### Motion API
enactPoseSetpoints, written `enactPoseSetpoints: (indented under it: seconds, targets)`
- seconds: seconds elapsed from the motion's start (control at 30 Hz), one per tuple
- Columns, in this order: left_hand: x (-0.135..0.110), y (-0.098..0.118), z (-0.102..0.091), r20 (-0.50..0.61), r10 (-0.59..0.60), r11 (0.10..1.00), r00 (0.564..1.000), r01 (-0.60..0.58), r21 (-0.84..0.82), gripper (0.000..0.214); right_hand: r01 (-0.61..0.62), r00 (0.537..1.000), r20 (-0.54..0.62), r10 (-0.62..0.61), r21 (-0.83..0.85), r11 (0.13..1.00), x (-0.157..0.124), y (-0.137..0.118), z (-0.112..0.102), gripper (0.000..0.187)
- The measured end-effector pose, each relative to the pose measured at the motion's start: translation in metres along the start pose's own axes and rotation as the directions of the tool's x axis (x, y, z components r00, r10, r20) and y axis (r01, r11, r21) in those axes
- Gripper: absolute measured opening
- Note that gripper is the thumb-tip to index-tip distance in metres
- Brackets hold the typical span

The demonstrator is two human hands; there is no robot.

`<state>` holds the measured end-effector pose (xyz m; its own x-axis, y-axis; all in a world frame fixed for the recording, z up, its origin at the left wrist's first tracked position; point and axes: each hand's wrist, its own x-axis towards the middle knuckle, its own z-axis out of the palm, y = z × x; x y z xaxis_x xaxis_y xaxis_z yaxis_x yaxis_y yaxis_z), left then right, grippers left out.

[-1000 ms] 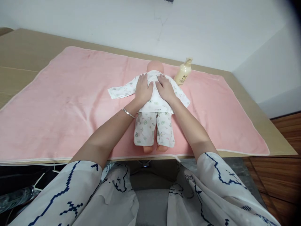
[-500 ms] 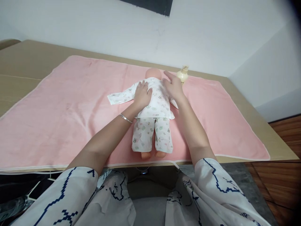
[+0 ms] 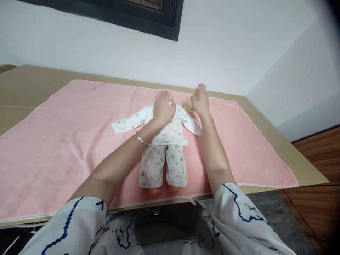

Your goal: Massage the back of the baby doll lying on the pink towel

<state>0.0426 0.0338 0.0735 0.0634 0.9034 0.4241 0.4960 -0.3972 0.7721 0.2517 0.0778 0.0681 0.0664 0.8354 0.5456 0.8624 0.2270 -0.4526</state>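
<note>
A baby doll (image 3: 172, 132) in a white printed top and trousers lies on its back on a pink blanket (image 3: 92, 106), feet towards me. Its sleeves spread to both sides. My left hand (image 3: 163, 109) rests over the doll's upper chest, fingers stretched towards its head (image 3: 159, 95) and partly covering it. To the right of the head, my right hand (image 3: 201, 101) is at a pale yellow bottle (image 3: 190, 106), thumb across its front and fingers along its far right side. The bottle leans to the right, and its top is mostly hidden by that hand.
The blanket covers much of a wooden table (image 3: 39, 79), which stands against a white wall (image 3: 217, 53). A dark window frame (image 3: 170, 26) is set above it. Wooden drawers (image 3: 318, 156) are at the right, and a white cord (image 3: 191, 202) hangs at the front edge.
My view has tilted up. My right hand has moved from beside the doll's shoulder to the bottle, which now leans. My left hand has slid up towards the doll's head.
</note>
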Motion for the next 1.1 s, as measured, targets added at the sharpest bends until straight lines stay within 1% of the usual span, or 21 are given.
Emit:
enactPoseSetpoints:
  seconds: [0.03, 0.07, 0.1, 0.13, 0.2, 0.23, 0.27, 0.33, 0.37, 0.43, 0.53, 0.6, 0.63, 0.7, 0.77, 0.9, 0.97, 1.0, 1.03, 1.1]
  targets:
    - [0.007, 0.003, 0.006, 0.056, -0.037, 0.993, 0.998, 0.043, -0.11, 0.054, 0.013, 1.0, 0.02, -0.013, 0.0, 1.0, 0.0, -0.001, 0.0, 0.069]
    - [0.014, 0.006, 0.011, 0.125, -0.086, 0.965, 0.989, 0.113, -0.235, 0.051, 0.026, 0.999, 0.046, -0.026, -0.006, 1.0, 0.001, -0.002, 0.0, 0.069]
    - [0.021, 0.008, 0.017, 0.198, -0.141, 0.909, 0.97, 0.206, -0.362, 0.049, 0.036, 0.997, 0.073, -0.035, -0.016, 0.999, 0.001, -0.002, 0.0, 0.068]
    - [0.028, 0.01, 0.022, 0.283, -0.181, 0.829, 0.942, 0.301, -0.471, 0.052, 0.044, 0.994, 0.097, -0.041, -0.031, 0.999, 0.001, -0.002, 0.0, 0.067]
    - [0.039, 0.012, 0.031, 0.409, -0.192, 0.654, 0.892, 0.427, -0.624, 0.062, 0.059, 0.992, 0.117, -0.051, -0.067, 0.996, 0.002, -0.002, 0.0, 0.064]
    - [0.043, 0.013, 0.035, 0.445, -0.174, 0.58, 0.879, 0.456, -0.674, 0.068, 0.069, 0.992, 0.113, -0.059, -0.085, 0.994, 0.002, -0.001, -0.001, 0.062]
    - [0.048, 0.013, 0.04, 0.461, -0.151, 0.521, 0.875, 0.466, -0.715, 0.073, 0.081, 0.992, 0.104, -0.07, -0.101, 0.992, 0.002, -0.001, -0.001, 0.06]
    - [0.056, 0.015, 0.048, 0.462, -0.124, 0.447, 0.878, 0.465, -0.764, 0.082, 0.102, 0.992, 0.086, -0.092, -0.126, 0.987, 0.002, -0.001, -0.003, 0.056]
    - [0.061, 0.016, 0.053, 0.457, -0.125, 0.436, 0.88, 0.463, -0.772, 0.085, 0.109, 0.992, 0.079, -0.099, -0.134, 0.985, 0.001, -0.002, -0.004, 0.055]
    - [0.072, 0.016, 0.062, 0.441, -0.145, 0.467, 0.886, 0.454, -0.759, 0.087, 0.108, 0.993, 0.068, -0.099, -0.14, 0.984, -0.001, -0.005, -0.005, 0.052]
    - [0.087, 0.015, 0.074, 0.372, -0.177, 0.59, 0.911, 0.4, -0.701, 0.087, 0.094, 0.994, 0.064, -0.087, -0.115, 0.989, -0.005, -0.011, -0.009, 0.048]
    - [0.092, 0.014, 0.079, 0.315, -0.163, 0.67, 0.935, 0.34, -0.66, 0.085, 0.086, 0.995, 0.063, -0.08, -0.096, 0.992, -0.007, -0.014, -0.012, 0.045]
    - [0.092, 0.014, 0.08, 0.298, -0.148, 0.697, 0.943, 0.313, -0.645, 0.084, 0.083, 0.995, 0.061, -0.078, -0.093, 0.992, -0.008, -0.015, -0.013, 0.043]
    - [0.089, 0.016, 0.079, 0.296, -0.124, 0.717, 0.947, 0.291, -0.634, 0.083, 0.081, 0.996, 0.054, -0.076, -0.102, 0.991, -0.011, -0.017, -0.014, 0.042]
    - [0.08, 0.02, 0.074, 0.31, -0.136, 0.697, 0.941, 0.313, -0.644, 0.083, 0.081, 0.996, 0.04, -0.076, -0.128, 0.988, -0.013, -0.019, -0.014, 0.043]
    - [0.05, 0.027, 0.054, 0.361, -0.186, 0.598, 0.914, 0.397, -0.696, 0.084, 0.077, 0.997, 0.021, -0.074, -0.176, 0.981, -0.017, -0.024, -0.013, 0.05]
    - [0.031, 0.028, 0.04, 0.408, -0.19, 0.568, 0.893, 0.439, -0.696, 0.085, 0.074, 0.997, 0.018, -0.072, -0.185, 0.98, -0.018, -0.026, -0.012, 0.053]
    - [0.021, 0.027, 0.032, 0.429, -0.19, 0.57, 0.883, 0.455, -0.684, 0.084, 0.072, 0.997, 0.012, -0.071, -0.187, 0.98, -0.019, -0.027, -0.012, 0.054]
    - [0.012, 0.025, 0.024, 0.438, -0.195, 0.571, 0.878, 0.465, -0.677, 0.083, 0.074, 0.997, 0.006, -0.074, -0.186, 0.98, -0.019, -0.028, -0.011, 0.054]
    - [-0.005, 0.022, 0.006, 0.438, -0.202, 0.534, 0.876, 0.473, -0.701, 0.081, 0.074, 0.997, -0.002, -0.075, -0.176, 0.982, -0.019, -0.027, -0.01, 0.055]
